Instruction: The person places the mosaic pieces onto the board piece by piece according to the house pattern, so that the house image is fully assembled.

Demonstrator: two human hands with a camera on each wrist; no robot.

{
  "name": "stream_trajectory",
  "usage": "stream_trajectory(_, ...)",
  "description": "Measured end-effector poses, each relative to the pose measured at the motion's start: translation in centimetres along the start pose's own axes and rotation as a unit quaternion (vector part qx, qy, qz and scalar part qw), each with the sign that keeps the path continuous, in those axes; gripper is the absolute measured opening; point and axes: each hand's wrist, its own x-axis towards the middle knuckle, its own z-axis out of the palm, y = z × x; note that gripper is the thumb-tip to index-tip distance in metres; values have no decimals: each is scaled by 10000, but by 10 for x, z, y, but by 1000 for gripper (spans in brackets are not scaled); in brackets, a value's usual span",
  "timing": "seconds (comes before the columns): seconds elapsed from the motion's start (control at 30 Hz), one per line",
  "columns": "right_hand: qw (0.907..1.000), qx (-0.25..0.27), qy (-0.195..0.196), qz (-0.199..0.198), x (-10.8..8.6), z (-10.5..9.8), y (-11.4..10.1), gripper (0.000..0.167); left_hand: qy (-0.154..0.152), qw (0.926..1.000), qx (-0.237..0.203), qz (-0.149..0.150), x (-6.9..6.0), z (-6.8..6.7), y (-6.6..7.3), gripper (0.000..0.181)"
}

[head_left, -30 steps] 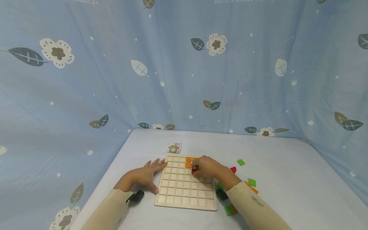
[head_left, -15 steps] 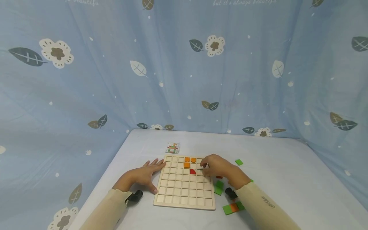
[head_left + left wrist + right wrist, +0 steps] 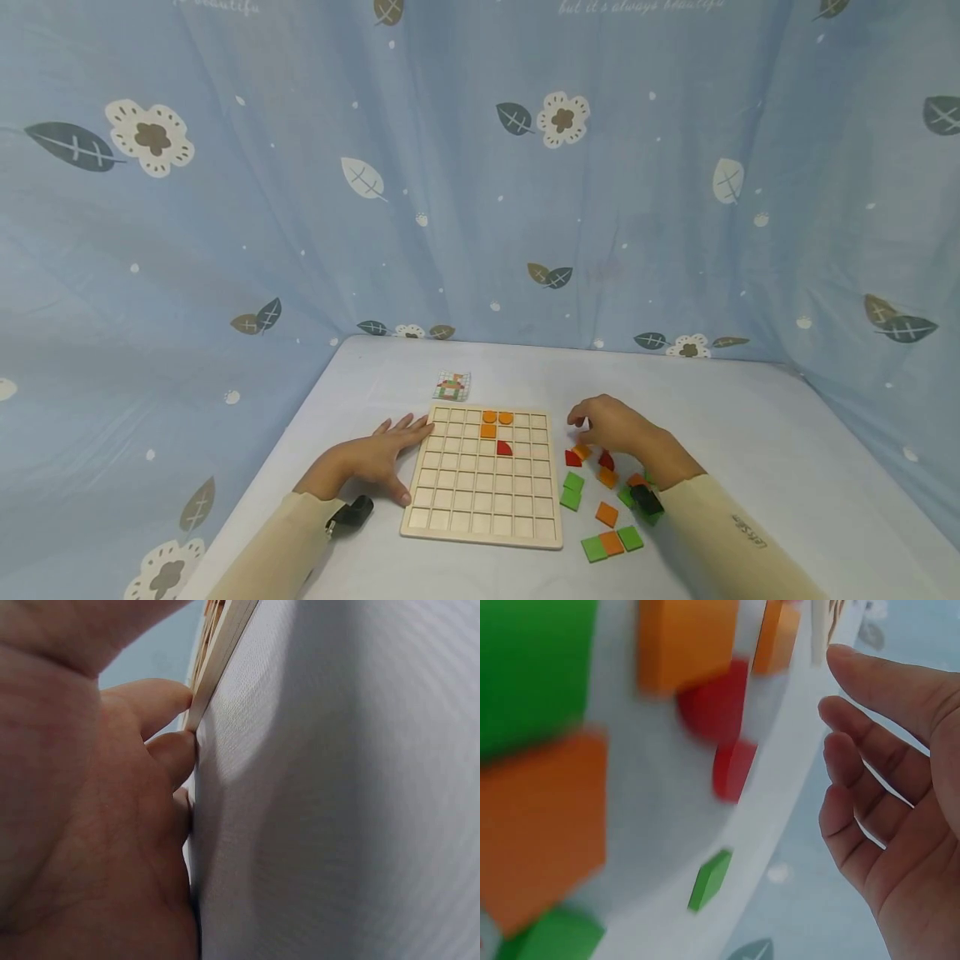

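Observation:
A pale wooden grid board point(image 3: 463, 502) lies on the white table. Set in its cells are two orange round pieces point(image 3: 506, 418), an orange square point(image 3: 488, 431) and a red quarter-circle piece point(image 3: 504, 448). My left hand point(image 3: 375, 460) rests at the board's left side with fingers spread; in the left wrist view its fingertips touch the wooden edge. Right of the board, my right hand point(image 3: 618, 427) hovers above loose pieces, fingers loosely bent. The right wrist view shows nothing between the thumb and fingers of that hand point(image 3: 907, 757).
Loose green tiles point(image 3: 573, 481), orange tiles point(image 3: 607, 514) and red quarter-circles point(image 3: 573, 458) lie right of the board, some partly hidden by the right wrist. A small pattern card point(image 3: 452, 386) lies behind the board. A patterned blue curtain point(image 3: 450, 208) surrounds the table.
My right hand has left the red quarter-circle on the board and moved right, over the loose pieces. More of those pieces are uncovered now. My left hand has stayed in place.

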Motion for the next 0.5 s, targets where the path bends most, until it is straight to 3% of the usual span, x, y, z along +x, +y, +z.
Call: stream_trajectory(0.5,9992,-36,11,388,-8,-14,48,23,-23,10000,43,-16,5,3,-7,127)
